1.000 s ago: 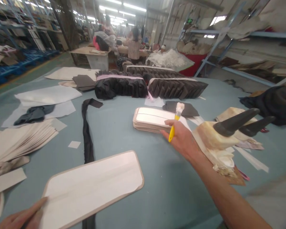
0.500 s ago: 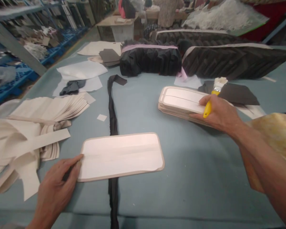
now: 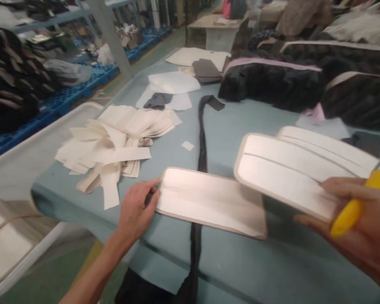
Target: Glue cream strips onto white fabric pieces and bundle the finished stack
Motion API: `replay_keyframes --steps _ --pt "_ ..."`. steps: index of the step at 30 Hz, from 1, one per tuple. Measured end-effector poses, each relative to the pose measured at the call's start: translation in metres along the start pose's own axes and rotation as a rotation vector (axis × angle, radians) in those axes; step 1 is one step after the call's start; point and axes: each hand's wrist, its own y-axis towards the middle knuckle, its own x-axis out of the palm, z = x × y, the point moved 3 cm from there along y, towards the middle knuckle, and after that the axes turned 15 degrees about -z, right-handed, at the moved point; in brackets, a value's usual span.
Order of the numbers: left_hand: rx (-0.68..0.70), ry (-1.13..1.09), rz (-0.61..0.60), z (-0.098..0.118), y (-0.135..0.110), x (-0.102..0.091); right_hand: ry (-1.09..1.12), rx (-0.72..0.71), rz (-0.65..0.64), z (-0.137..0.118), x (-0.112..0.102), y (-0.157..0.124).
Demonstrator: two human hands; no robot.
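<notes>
My left hand (image 3: 134, 213) pinches the left end of a white rectangular panel (image 3: 205, 198) with rounded corners and a beige border. That panel lies across a long black fabric strip (image 3: 202, 145) on the table. Off to the right, my right hand (image 3: 364, 211) grips a similar white panel (image 3: 275, 162), marked with a dark lengthwise line, and holds it raised. Its left end overhangs the right part of the lower panel. A brush with a yellow handle (image 3: 348, 217) is also held in that hand. Behind the raised panel, another lined panel (image 3: 323, 143) shows in part.
Cream strips (image 3: 114, 147) lie piled at the left on the blue-green table (image 3: 164, 236). Bundled black pieces (image 3: 269, 82) stand along the back. A white bin (image 3: 25, 169) holding cream pieces is beyond the left table edge. Blue shelving (image 3: 60, 88) stands farther off.
My right hand has lifted a panel off the stack and brought it left and nearer, brush still in hand. My left hand stays at the lower panel's end. The view has swung left.
</notes>
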Motion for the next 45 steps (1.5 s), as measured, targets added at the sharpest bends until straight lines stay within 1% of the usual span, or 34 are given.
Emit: replay_keyframes --steps 1,3,5,7,10,13,16,22,32,36,42,45 --pt "-0.014 -0.006 0.021 -0.001 -0.001 0.001 -0.004 -0.031 -0.027 -0.021 0.014 -0.002" --pt "-0.056 -0.015 0.087 -0.004 -0.005 0.002 0.011 -0.169 -0.081 -0.063 0.041 -0.002" --pt "-0.097 -0.034 0.158 -0.007 -0.01 0.003 0.018 -0.301 -0.095 -0.098 0.064 0.001" --pt "-0.116 -0.06 0.201 -0.009 -0.014 0.004 0.011 -0.367 -0.108 -0.123 0.08 0.006" --pt "-0.095 -0.106 0.212 -0.007 -0.017 0.004 -0.014 -0.388 -0.141 -0.142 0.094 0.013" --pt "-0.053 -0.118 0.205 -0.005 -0.017 0.003 -0.023 -0.39 -0.176 -0.148 0.099 0.018" --pt "-0.021 -0.102 0.168 -0.002 -0.016 0.002 -0.021 -0.392 -0.199 -0.149 0.101 0.02" --pt "0.011 -0.107 0.136 -0.001 -0.016 0.002 -0.035 -0.379 -0.214 -0.153 0.104 0.019" --pt "0.051 -0.025 0.045 0.003 -0.014 0.0 -0.083 -0.395 -0.229 -0.156 0.111 0.017" --pt "0.118 0.006 0.001 0.002 -0.016 -0.002 -0.088 -0.391 -0.235 -0.157 0.112 0.017" --pt "0.233 0.023 -0.069 -0.003 -0.019 -0.008 0.017 -0.343 -0.24 -0.148 0.113 0.013" --pt "0.259 0.044 -0.104 -0.003 -0.019 -0.01 0.166 -0.303 -0.186 -0.144 0.109 0.011"
